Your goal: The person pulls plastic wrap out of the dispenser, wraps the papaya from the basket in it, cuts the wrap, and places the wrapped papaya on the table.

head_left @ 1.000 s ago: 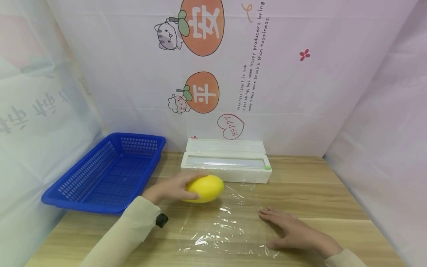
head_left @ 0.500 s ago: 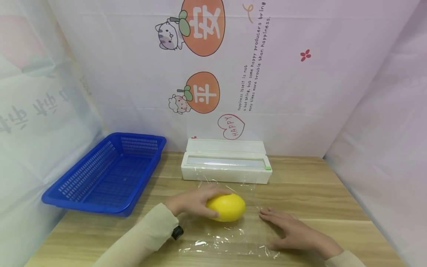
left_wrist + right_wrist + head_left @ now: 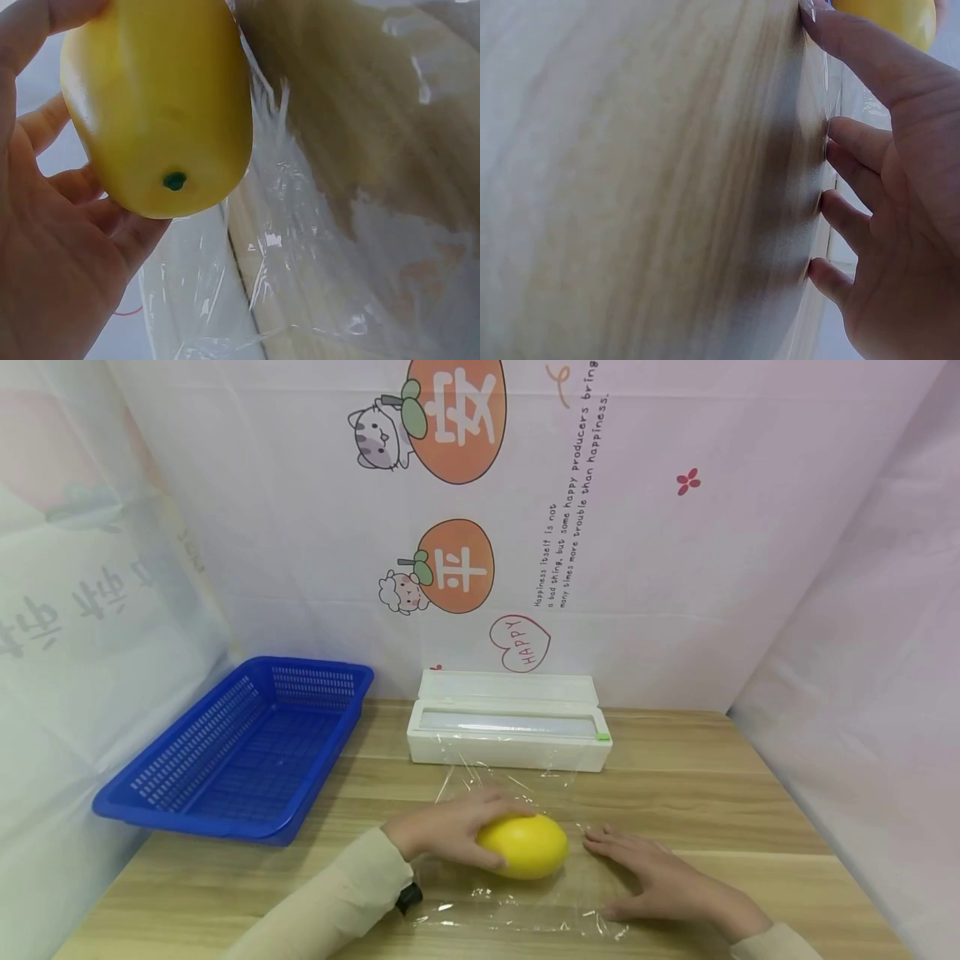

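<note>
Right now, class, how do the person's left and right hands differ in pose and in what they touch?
The left hand grips the yellow fruit; the right hand holds no fruit, its fingertips touching the table.
The left hand's fingers curve round the fruit; the right hand's are spread apart.
The left hand is over the clear film; the right hand is at its right edge.
Both are bare, below pale sleeves.

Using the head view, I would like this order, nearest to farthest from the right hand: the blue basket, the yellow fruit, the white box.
1. Yellow fruit: just left of the right hand.
2. White box: farther back, ahead and to the left.
3. Blue basket: far over on the left side.
</note>
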A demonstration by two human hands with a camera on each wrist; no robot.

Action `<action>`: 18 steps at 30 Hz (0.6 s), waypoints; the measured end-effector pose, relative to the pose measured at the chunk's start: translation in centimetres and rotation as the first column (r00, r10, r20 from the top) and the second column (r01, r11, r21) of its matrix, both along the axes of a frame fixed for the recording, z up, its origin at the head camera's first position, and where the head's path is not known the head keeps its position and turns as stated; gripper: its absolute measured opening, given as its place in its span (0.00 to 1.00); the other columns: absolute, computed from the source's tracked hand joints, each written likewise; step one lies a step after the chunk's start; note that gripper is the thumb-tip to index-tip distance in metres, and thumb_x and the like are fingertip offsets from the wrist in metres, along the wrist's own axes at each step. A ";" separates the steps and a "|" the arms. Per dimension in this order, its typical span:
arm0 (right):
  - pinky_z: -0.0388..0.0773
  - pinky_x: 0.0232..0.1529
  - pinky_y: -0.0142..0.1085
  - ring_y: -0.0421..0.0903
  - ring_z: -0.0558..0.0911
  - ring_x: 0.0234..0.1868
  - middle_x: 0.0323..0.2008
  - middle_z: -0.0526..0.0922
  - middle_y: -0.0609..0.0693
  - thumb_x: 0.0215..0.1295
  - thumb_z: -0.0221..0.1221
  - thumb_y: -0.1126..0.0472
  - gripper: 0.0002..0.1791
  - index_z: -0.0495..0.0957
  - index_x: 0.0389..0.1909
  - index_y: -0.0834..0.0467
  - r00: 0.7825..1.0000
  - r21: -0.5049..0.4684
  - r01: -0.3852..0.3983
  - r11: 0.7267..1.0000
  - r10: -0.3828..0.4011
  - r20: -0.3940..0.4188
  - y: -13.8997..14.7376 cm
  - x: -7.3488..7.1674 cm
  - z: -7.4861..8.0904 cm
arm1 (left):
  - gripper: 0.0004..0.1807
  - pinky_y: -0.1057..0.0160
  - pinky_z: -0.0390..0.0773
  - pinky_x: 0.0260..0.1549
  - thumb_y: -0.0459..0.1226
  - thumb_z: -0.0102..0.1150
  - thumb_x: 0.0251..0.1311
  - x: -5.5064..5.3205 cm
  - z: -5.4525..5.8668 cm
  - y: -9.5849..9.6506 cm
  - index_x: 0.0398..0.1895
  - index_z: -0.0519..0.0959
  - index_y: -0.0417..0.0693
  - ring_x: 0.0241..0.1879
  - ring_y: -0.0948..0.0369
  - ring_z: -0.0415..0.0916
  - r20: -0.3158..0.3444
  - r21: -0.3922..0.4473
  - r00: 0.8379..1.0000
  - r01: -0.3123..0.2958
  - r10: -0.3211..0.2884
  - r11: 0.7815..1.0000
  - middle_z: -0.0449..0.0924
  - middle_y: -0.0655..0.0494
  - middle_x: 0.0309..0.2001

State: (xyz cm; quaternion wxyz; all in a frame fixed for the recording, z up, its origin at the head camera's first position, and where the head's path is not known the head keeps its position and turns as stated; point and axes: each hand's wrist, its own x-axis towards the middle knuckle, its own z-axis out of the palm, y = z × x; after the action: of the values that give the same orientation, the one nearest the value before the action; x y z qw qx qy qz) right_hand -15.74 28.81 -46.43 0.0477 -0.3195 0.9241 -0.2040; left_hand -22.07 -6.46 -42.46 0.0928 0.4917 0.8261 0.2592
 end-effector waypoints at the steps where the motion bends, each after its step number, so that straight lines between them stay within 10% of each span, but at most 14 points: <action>1: 0.58 0.63 0.70 0.63 0.63 0.71 0.73 0.64 0.52 0.54 0.64 0.28 0.49 0.67 0.73 0.49 1.000 0.001 0.004 1.000 -0.004 0.003 0.0 0.0 0.0 | 0.41 0.51 0.70 0.60 0.53 0.66 0.56 0.0 -0.1 0.0 0.75 0.63 0.66 0.64 0.61 0.64 -0.006 0.000 1.000 -0.001 0.001 1.000 0.66 0.58 0.69; 18: 0.62 0.63 0.68 0.61 0.65 0.71 0.73 0.66 0.50 0.55 0.66 0.31 0.47 0.67 0.73 0.47 1.000 -0.006 -0.006 1.000 0.006 -0.011 -0.1 -0.2 0.2 | 0.44 0.51 0.70 0.60 0.55 0.67 0.54 0.0 -0.8 -0.1 0.75 0.63 0.62 0.65 0.61 0.65 -0.010 -0.007 0.998 -0.065 0.065 0.998 0.67 0.60 0.69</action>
State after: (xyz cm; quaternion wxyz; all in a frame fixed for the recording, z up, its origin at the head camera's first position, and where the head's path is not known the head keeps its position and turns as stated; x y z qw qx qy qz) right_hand -15.93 28.67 -46.28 0.0424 -0.3233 0.9228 -0.2051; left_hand -22.02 -6.54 -43.26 0.0821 0.4654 0.8430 0.2569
